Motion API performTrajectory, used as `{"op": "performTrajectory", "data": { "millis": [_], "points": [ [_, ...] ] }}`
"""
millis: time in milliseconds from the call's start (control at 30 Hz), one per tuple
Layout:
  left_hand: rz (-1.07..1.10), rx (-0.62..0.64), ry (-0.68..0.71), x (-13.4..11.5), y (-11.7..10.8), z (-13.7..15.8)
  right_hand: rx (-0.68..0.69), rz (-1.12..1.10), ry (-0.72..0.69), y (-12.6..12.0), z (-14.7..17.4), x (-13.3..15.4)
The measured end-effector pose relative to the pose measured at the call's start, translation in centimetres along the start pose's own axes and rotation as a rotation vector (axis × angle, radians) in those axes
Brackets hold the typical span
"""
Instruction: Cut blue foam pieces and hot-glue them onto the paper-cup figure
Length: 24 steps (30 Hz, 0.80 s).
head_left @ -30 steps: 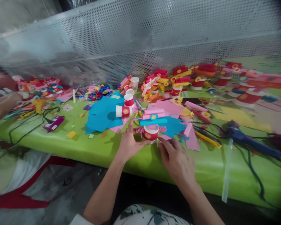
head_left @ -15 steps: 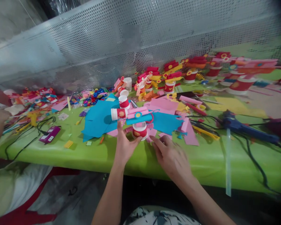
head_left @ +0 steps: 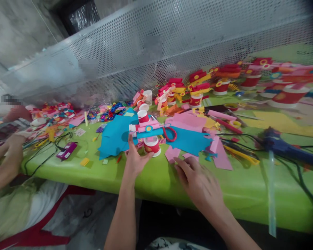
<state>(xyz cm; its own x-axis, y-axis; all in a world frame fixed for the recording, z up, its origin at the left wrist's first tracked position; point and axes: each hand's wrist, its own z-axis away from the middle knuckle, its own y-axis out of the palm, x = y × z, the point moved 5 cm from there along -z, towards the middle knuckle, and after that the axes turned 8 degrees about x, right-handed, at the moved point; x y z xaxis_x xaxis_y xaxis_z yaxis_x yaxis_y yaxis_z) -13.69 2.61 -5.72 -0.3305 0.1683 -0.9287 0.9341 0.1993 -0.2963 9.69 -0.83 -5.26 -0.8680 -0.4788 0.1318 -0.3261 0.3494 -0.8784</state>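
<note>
My left hand (head_left: 136,159) is closed around a paper-cup model, its thumb against the red-and-white base cup (head_left: 151,147). Above that cup sit pink paper rolls (head_left: 150,126) and a blue paper roll (head_left: 153,133) with a round yellow-and-blue disc; pink coiled strips stick out at the sides. To the right, my right hand (head_left: 198,175) hovers low over the table edge, fingers curled and tips together beside a pink paper scrap (head_left: 171,153). Whatever is in those fingertips is too small to make out. Red-handled scissors (head_left: 175,134) lie behind the model.
Blue paper sheets (head_left: 114,133) and pink sheets (head_left: 189,121) cover the green table (head_left: 94,173). A blue glue gun (head_left: 289,147) with its clear stick lies right, cords around it. Finished cup models (head_left: 197,99) line the back. At left, a co-worker's arms (head_left: 9,159) reach over the table.
The view has swung left, so things sit further right. My left hand has turned the model, and its side cup shows less. My right hand is further from the base cup.
</note>
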Motion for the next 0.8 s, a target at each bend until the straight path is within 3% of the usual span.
{"op": "performTrajectory", "data": {
  "millis": [400, 800],
  "points": [
    [-0.065, -0.067, -0.054, 0.1, -0.5, 1.1, -0.047, -0.018, -0.030, 0.1, 0.3, -0.2],
    [-0.122, -0.079, -0.016, 0.3, -0.8, 1.7, -0.052, -0.043, -0.042, 0.3, 0.6, -0.4]
  ]
}}
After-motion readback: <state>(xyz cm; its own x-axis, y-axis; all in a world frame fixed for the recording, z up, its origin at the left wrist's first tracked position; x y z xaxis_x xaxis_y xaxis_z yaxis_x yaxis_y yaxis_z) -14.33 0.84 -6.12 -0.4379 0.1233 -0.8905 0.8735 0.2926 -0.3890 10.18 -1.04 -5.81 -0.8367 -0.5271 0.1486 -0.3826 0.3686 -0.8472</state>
